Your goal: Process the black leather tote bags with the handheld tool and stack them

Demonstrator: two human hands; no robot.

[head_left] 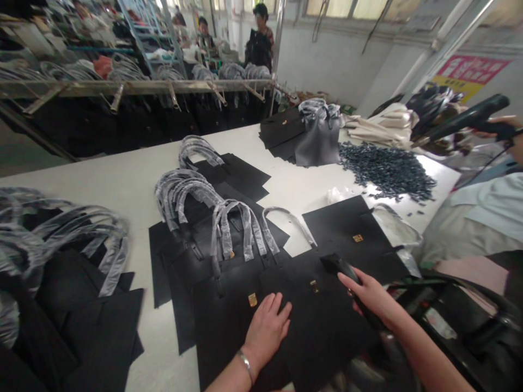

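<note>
My left hand (267, 329) lies flat on a black handbag panel (229, 337), its fingers stretched out just beside a gold clasp plate (252, 299). In my right hand (373, 294) is a black long-handled tool (341, 265) with a wide, flat head. The head is over the upper edge of another black panel (322, 321), above a second small metal clasp (314, 286). I cannot tell whether it touches the leather. Plastic-wrapped handles (237, 226) arch up from the panels under and behind my hands.
More black panels with wrapped handles (77, 234) lie at left on the white table (155, 348). A heap of small dark pieces (388, 169) and a grey bag (318, 141) are at the back right. A co-worker's hand (502, 125) holds a dark blower-like tool (466, 120). Bags hang behind a rail (143, 87).
</note>
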